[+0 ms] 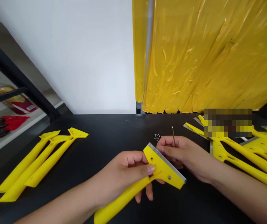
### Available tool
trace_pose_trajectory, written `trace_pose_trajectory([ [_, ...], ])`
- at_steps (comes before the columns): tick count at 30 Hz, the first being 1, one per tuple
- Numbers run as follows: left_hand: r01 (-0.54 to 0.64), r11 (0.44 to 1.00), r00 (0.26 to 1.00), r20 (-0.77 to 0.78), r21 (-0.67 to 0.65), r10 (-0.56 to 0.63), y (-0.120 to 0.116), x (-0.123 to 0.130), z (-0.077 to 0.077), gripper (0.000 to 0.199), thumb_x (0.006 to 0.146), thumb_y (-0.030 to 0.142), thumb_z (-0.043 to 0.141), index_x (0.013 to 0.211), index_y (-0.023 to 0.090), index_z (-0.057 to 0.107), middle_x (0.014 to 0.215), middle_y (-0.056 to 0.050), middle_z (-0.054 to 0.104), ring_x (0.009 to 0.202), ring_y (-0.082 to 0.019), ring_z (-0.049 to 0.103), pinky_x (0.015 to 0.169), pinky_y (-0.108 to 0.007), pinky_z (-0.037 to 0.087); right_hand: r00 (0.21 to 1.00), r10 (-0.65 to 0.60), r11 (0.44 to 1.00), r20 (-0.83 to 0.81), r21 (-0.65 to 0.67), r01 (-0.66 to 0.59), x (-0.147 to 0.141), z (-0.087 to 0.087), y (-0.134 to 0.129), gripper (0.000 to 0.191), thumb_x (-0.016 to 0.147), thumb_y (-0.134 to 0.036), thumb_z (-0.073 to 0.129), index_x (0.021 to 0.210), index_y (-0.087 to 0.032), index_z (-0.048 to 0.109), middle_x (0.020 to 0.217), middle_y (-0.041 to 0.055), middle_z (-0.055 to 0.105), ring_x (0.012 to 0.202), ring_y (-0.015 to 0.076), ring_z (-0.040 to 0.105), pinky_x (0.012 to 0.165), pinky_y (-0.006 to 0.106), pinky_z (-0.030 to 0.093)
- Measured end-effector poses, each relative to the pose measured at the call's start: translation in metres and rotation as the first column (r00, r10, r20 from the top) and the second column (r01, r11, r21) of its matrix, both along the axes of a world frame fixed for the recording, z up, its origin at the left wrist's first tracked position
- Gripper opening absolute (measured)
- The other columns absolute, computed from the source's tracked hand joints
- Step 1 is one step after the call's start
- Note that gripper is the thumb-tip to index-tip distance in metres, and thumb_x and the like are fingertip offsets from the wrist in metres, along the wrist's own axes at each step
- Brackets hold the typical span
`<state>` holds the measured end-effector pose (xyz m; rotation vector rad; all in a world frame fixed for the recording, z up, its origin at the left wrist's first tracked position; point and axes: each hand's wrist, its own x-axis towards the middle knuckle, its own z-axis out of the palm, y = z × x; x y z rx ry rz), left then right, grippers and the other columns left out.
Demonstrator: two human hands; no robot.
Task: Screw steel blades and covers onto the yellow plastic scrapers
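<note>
My left hand (132, 169) is closed around a yellow scraper (164, 171), thumb pressed on its head near the neck. A grey metal blade strip (168, 161) runs along the head's upper right edge. One screw (169, 177) sits at the head's lower end, and a dark hole shows at the other end. Beside the blade, my right hand (176, 151) is closed with a thin metal rod (173, 133), like a hex key, sticking up from its fingers. Its fingertips are close to the strip; whether they touch it or pinch something small is hidden.
Several small screws (157, 137) lie behind my hands on the black table (114, 130). Three yellow handles (40, 158) lie at left. Several yellow scrapers (245, 155) with blades are piled at right, partly under a blurred patch. Yellow plastic sheeting (205, 62) and a white panel (82, 56) stand behind.
</note>
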<state>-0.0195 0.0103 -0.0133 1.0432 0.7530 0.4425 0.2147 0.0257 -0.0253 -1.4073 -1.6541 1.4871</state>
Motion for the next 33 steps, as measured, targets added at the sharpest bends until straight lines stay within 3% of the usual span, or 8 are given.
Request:
trace_pose_trajectory([
  [4,-0.003,1.000,1.000,-0.005,0.015,0.003,0.003,-0.002,-0.001,0.022,0.101,0.035,0.068,0.107,0.014,0.074,0.102,-0.010,0.076,0.070,-0.012,0.072,0.052,-0.014,0.053,0.914,-0.101,0.945,-0.392,-0.326,-0.035,-0.007,0.000,-0.008,0.038,0.088,-0.053,0.077,0.085,-0.020,0.060,0.064,-0.0059,0.047,0.056,0.0095,0.052,0.051,0.022,0.025],
  [10,-0.053,0.997,0.998,0.021,0.057,0.052,0.010,-0.004,-0.002,0.022,0.102,0.033,0.067,0.115,0.016,0.063,0.100,-0.009,0.075,0.067,-0.011,0.071,0.050,-0.014,0.052,0.811,-0.134,0.928,-0.570,-0.360,-0.100,-0.005,-0.006,-0.004,0.026,0.097,-0.043,0.071,0.087,-0.018,0.068,0.059,-0.0083,0.033,0.051,0.0065,0.031,0.051,0.024,0.023],
  [14,-0.053,0.996,0.998,0.037,0.069,0.051,0.011,-0.003,-0.001,0.026,0.101,0.033,0.068,0.121,0.020,0.056,0.102,-0.008,0.075,0.066,-0.011,0.071,0.049,-0.014,0.052,0.772,-0.127,0.923,-0.622,-0.359,-0.138,-0.004,-0.007,-0.005,0.027,0.098,-0.040,0.071,0.083,-0.018,0.067,0.059,-0.0085,0.031,0.051,0.0066,0.021,0.048,0.023,0.019],
  [19,-0.060,0.993,0.998,0.029,0.104,0.058,0.010,-0.002,-0.001,0.028,0.100,0.033,0.069,0.121,0.020,0.055,0.099,-0.006,0.074,0.063,-0.011,0.070,0.047,-0.014,0.051,0.768,-0.119,0.915,-0.629,-0.369,-0.160,-0.002,-0.007,-0.003,0.023,0.097,-0.039,0.073,0.087,-0.018,0.072,0.057,-0.0088,0.030,0.050,0.0064,0.020,0.047,0.022,0.018],
  [24,-0.076,0.987,0.997,0.028,0.140,0.073,0.010,-0.002,-0.004,0.027,0.101,0.034,0.068,0.121,0.021,0.055,0.100,-0.006,0.076,0.064,-0.011,0.070,0.047,-0.014,0.051,0.832,-0.077,0.950,-0.550,-0.293,-0.106,0.002,-0.012,0.002,0.028,0.095,-0.044,0.075,0.104,-0.019,0.081,0.055,-0.0078,0.038,0.050,0.0056,0.023,0.048,0.022,0.020],
  [28,-0.097,0.984,0.995,0.047,0.151,0.091,0.011,-0.003,-0.005,0.025,0.101,0.033,0.069,0.120,0.022,0.057,0.093,-0.003,0.075,0.063,-0.011,0.070,0.046,-0.013,0.051,0.875,0.003,0.975,-0.484,-0.191,-0.109,0.003,-0.013,0.001,0.037,0.093,-0.051,0.076,0.105,-0.017,0.084,0.059,-0.0044,0.046,0.052,0.0057,0.029,0.049,0.021,0.022],
  [33,-0.106,0.982,0.993,0.072,0.154,0.096,0.010,-0.003,-0.003,0.030,0.099,0.034,0.072,0.122,0.022,0.057,0.092,-0.003,0.076,0.062,-0.011,0.070,0.046,-0.013,0.051,0.750,-0.082,0.913,-0.657,-0.352,-0.209,0.003,-0.010,-0.003,0.031,0.097,-0.039,0.073,0.119,-0.019,0.081,0.048,-0.0104,0.029,0.047,0.0053,0.017,0.047,0.019,0.024],
])
